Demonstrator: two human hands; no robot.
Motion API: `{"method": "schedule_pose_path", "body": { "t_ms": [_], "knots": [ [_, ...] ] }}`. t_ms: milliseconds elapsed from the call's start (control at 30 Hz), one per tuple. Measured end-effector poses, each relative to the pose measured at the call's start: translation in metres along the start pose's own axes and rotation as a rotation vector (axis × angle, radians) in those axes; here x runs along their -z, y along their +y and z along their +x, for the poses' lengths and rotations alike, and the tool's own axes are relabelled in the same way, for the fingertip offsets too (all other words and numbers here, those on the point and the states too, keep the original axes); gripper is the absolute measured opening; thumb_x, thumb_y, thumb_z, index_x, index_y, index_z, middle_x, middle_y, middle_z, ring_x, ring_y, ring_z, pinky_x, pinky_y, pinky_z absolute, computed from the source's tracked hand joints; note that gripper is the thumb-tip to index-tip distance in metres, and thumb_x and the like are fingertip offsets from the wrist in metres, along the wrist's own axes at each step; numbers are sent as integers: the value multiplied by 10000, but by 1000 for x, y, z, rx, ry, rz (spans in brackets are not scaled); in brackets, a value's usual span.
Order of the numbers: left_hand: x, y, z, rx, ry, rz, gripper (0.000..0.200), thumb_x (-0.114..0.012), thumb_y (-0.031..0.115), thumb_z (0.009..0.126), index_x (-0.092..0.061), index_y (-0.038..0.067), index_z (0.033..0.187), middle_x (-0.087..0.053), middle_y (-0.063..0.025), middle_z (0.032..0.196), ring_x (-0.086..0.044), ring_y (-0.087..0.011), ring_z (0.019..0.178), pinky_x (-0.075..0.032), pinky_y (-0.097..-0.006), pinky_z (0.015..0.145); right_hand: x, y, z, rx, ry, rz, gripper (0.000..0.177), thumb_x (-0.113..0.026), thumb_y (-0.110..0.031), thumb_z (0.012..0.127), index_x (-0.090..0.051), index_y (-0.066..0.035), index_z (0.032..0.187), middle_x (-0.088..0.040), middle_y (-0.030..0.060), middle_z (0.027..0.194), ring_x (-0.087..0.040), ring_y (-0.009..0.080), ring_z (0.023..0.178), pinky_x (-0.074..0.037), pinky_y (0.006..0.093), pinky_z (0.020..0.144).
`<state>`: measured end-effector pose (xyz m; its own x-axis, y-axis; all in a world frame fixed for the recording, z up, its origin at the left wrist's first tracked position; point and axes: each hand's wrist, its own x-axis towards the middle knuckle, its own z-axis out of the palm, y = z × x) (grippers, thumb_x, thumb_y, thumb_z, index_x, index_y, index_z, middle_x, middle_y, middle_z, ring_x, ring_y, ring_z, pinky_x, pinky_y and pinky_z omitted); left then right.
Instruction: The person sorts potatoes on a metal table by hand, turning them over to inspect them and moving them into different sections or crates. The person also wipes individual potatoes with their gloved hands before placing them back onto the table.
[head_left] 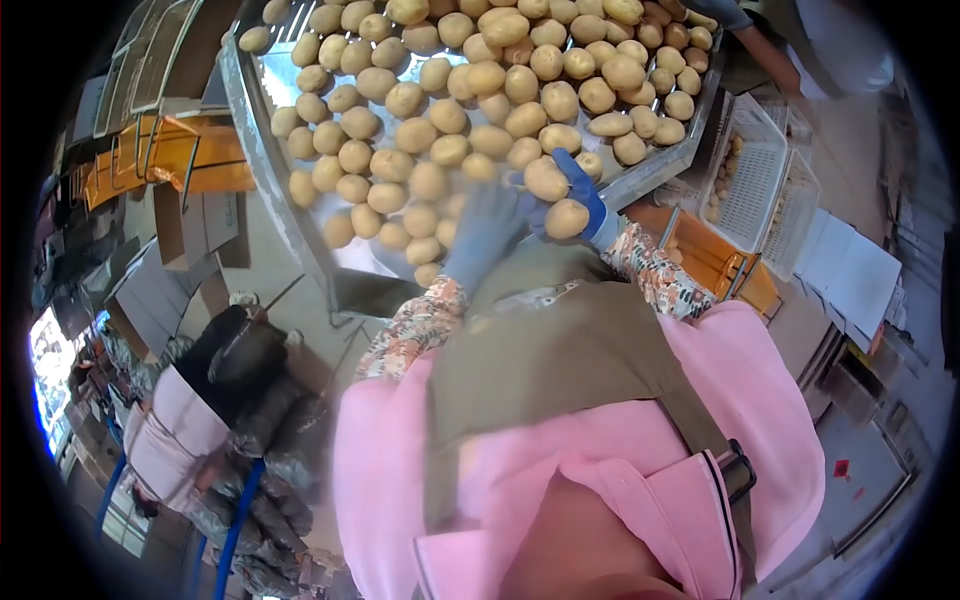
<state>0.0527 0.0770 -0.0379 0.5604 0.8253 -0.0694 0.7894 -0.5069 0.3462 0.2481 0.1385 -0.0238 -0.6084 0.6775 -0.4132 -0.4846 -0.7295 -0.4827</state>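
Note:
Many potatoes (415, 134) are spread over a metal-sided sorting table (290, 225) in front of me. My right hand (592, 205), in a blue glove, is closed around a potato (546, 180) near the table's front edge. A second potato (567, 218) rests against the same glove, by the palm. My left hand (485, 232), in a grey-blue glove, is just left of it, beside the nearest potatoes. Motion smears its fingers, so I cannot make out whether it holds anything.
White plastic crates (757, 185) with some potatoes stand to the right, by an orange container (705, 262). Cardboard boxes (195, 225) and an orange holder (165, 160) are at left. Another person's arm (768, 58) reaches in at the upper right. A person (175, 440) is at lower left.

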Motion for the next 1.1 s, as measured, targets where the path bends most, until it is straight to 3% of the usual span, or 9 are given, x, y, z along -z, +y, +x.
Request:
{"method": "schedule_pose_path", "body": {
  "t_ms": [67,133,300,367,500,600,867,967,1100],
  "knots": [
    [-1,-18,-16,49,16,146,362,-559,235,852,-578,143,1202,-474,-112,1370,-415,-362,1275,-308,-566,1047,9,15,-2,136,85,-547,549,-441,-491,972,-495,-16,1242,-588,72,1011,-581,202,851,-508,319,715],
    [17,-45,-33,199,116,175,361,-560,218,850,-577,137,1202,-495,-113,1345,-435,-345,1246,-337,-538,1019,-10,-7,-24,-333,-227,403,527,-432,-475,982,-484,-46,1283,-577,71,1149,-595,219,917,-520,333,757],
    [33,-151,-57,657,562,-8,386,-533,275,897,-563,113,1246,-515,-147,1320,-471,-352,1205,-336,-538,997,41,-16,-94,-70,-167,521,583,-451,-547,943,-480,-87,1301,-585,135,1131,-585,260,892,-511,397,716],
    [30,-172,-69,909,386,21,471,-534,377,902,-529,155,1316,-437,-146,1412,-387,-378,1295,-269,-571,1052,96,-22,-139,71,35,439,557,-453,-549,937,-487,-119,1289,-594,111,1147,-573,254,899,-504,420,733],
    [21,-157,-70,1008,542,-75,523,-546,454,885,-533,140,1303,-459,-174,1387,-453,-408,1232,-342,-496,1035,173,-5,-222,390,1013,366,472,-430,-413,956,-475,-93,1301,-587,97,1169,-570,239,975,-490,389,807],
    [10,-127,-71,933,457,-107,656,-566,553,853,-470,171,1377,-368,-248,1437,-362,-453,1306,-277,-590,1055,165,-3,-232,456,1330,228,417,-412,-311,971,-467,-73,1309,-582,86,1186,-568,228,1031,-480,365,861],
    [2,-29,-78,885,354,-90,619,-542,555,862,-444,280,1408,-296,-166,1515,-197,-472,1388,-153,-637,1089,45,24,-19,317,165,-948,334,-449,-177,985,-478,-60,1296,-585,76,1140,-559,177,1053,-461,300,900],
    [-15,-27,-87,776,691,-181,563,-642,439,821,-555,141,1291,-480,-148,1370,-310,-389,1356,-187,-577,1108,21,79,65,3,-170,-1336,319,-517,-163,963,-516,-42,1258,-577,68,1136,-541,159,1040,-440,295,897],
    [-27,-13,-123,890,798,-102,470,-691,308,805,-580,74,1196,-537,-185,1268,-454,-380,1235,-307,-524,1046,-77,63,72,88,-396,-1139,323,-558,-96,911,-559,-11,1223,-612,87,1048,-573,182,959,-467,301,856]
  ]
}}
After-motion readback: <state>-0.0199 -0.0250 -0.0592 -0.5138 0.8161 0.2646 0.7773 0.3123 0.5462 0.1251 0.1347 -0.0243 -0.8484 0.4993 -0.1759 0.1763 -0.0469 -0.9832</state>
